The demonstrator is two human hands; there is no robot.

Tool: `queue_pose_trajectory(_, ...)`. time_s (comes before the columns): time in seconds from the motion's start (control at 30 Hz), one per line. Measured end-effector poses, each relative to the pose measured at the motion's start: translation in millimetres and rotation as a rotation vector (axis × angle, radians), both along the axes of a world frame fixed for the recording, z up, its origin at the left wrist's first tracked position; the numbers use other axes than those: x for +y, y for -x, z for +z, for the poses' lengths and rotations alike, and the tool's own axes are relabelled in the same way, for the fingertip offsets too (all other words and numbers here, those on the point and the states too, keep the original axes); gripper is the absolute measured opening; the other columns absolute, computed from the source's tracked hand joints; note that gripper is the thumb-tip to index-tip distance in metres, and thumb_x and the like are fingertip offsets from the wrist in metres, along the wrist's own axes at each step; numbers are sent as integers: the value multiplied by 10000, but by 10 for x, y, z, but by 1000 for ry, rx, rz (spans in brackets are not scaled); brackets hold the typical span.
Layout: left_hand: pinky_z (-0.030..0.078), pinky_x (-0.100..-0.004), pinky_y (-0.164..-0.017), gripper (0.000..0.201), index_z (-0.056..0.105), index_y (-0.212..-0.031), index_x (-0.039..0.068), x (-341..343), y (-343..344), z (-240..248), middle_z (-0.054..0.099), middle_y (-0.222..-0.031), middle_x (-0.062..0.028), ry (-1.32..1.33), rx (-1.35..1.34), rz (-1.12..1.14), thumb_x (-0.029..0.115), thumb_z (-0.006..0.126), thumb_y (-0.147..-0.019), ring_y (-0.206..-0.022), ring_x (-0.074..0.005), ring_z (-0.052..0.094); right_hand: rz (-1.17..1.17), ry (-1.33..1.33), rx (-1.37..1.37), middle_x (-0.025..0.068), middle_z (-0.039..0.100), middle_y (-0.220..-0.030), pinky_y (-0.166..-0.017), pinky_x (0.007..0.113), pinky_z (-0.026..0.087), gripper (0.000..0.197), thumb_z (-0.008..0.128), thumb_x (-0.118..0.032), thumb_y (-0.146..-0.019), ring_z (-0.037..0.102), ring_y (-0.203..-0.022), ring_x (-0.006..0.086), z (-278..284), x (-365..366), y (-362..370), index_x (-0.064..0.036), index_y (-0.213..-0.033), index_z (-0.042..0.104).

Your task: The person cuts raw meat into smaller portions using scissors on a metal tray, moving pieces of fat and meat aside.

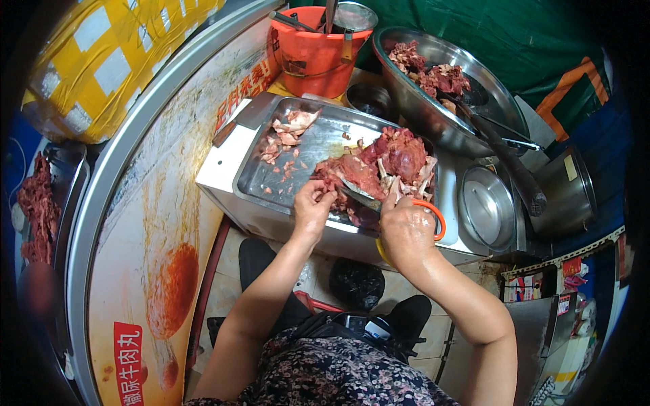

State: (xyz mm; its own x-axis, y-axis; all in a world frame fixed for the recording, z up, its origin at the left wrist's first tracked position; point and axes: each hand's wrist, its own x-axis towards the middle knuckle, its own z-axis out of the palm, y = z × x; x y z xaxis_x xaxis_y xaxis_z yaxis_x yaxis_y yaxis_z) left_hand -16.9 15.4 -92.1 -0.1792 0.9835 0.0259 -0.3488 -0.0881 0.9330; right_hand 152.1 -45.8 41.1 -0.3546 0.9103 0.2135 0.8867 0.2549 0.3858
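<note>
My right hand [408, 231] is closed round the orange handles of a pair of scissors [438, 218]. Their metal blades point left into the raw red meat [352, 170] at the near side of a shallow steel tray [323, 139]. Between its fingertips, my left hand [313, 208] pinches the left end of that meat, close to the blades. Behind the blades lies a bigger heap of meat [401, 154] with pale bone or tendon. Pale fatty scraps [295, 126] sit at the tray's far left.
A large steel basin [420, 111] with meat and a dark-handled tool stands at the far right. An orange bucket [313, 57] of utensils is behind the tray. To the right are a shallow steel bowl [487, 206] and a steel pot [566, 189]. A black bag [357, 284] lies below.
</note>
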Motion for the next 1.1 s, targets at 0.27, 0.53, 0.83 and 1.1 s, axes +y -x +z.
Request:
queue_pose_trajectory(0.27,465,-227,-680,159,629,-932,7,22,-56,25,632,-848,-14,45,57,117,-93,636,-808,-769,-86,585,-44,-87,-61,89,631,-740,-466,309,516,143,642,-90,-771,676,-634,189,-44,-72,11,-19,-895,644)
queue_pose_trajectory(0.53,479,-225,-677,165,627,-946,11,21,-74,-17,650,-855,-29,55,14,100,-90,625,-816,-747,-89,608,-92,-62,-183,47,591,-715,-469,284,492,155,661,-118,-752,653,-632,157,89,-249,99,-30,-874,624)
queue_pose_trajectory(0.83,419,-212,-601,97,626,-913,22,67,-66,-56,618,-782,15,-10,14,89,-17,674,-838,-696,-49,553,-82,-48,-127,55,608,-719,-461,288,503,129,653,-109,-761,664,-621,155,-24,-147,56,-34,-859,617)
queue_pose_trajectory(1.1,456,-215,-659,174,650,-888,4,48,-13,31,643,-820,-12,28,60,59,-120,589,-781,-741,-79,584,0,102,87,112,654,-758,-492,326,547,175,642,-104,-789,699,-648,213,-106,-13,15,-4,-932,622)
